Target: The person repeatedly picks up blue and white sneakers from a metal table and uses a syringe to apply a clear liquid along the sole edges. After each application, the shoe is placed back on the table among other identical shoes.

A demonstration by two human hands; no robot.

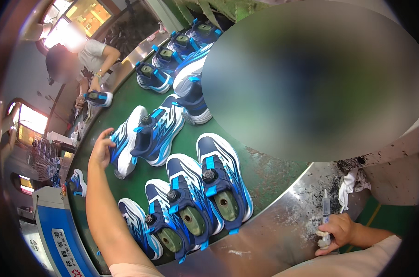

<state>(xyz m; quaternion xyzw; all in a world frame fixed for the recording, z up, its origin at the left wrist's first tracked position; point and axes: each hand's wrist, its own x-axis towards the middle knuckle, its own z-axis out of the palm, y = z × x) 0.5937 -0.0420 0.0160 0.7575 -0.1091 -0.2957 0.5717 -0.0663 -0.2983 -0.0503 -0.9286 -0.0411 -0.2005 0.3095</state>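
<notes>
Head view: left hand (101, 148), fingers spread, touches a blue-white shoe (126, 138) mid-left; right hand (339, 231), lower right, fingers clamped on a syringe (326, 217).

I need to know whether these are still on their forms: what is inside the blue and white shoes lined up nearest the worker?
Each blue and white shoe in that row holds an olive-green form with a hole in its top, filling the opening. Deeper inside, toward the toe, is covered by the uppers.
</notes>
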